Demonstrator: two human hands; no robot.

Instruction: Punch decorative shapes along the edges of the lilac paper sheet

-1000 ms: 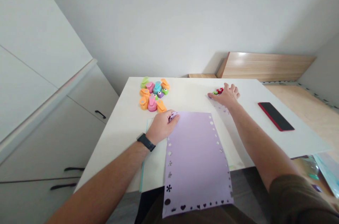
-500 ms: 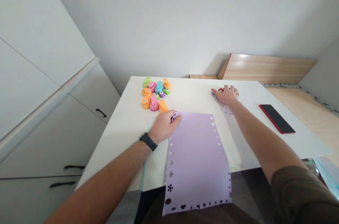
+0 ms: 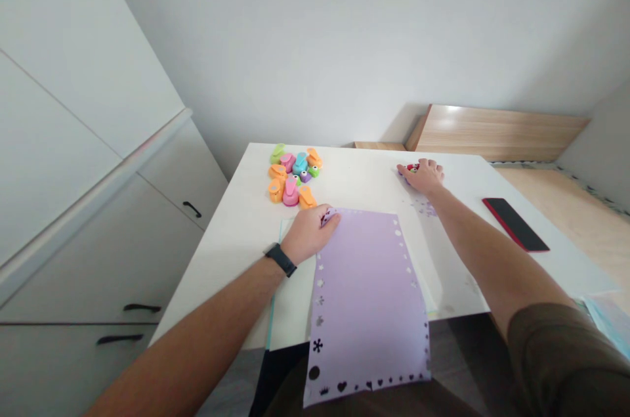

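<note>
My left hand [image 3: 311,232] grips the top left corner of a lilac sheet of paper [image 3: 369,292] between thumb and fingers. Punched shapes such as hearts, stars, flowers and circles run along the sheet's edges, and its lower end hangs past the table's front edge over my lap. At the back right, my right hand [image 3: 426,177] reaches over a small group of craft punches [image 3: 411,168], red and purple ones showing, with thumb and fingers apart. My palm partly hides them. Small purple paper cut-outs [image 3: 423,208] lie scattered just in front of that hand.
Several colourful craft punches [image 3: 291,188] stand clustered at the back left of the white table [image 3: 236,207]. A black, red-edged flat object [image 3: 514,224] lies on the right. Below the paper is a clear, teal-edged mat [image 3: 271,318]. White cabinets [image 3: 73,253] flank the left side.
The view has shifted slightly. My left hand still holds the sheet in the same place, and my right hand stays over the small punches with its fingers a little less spread.
</note>
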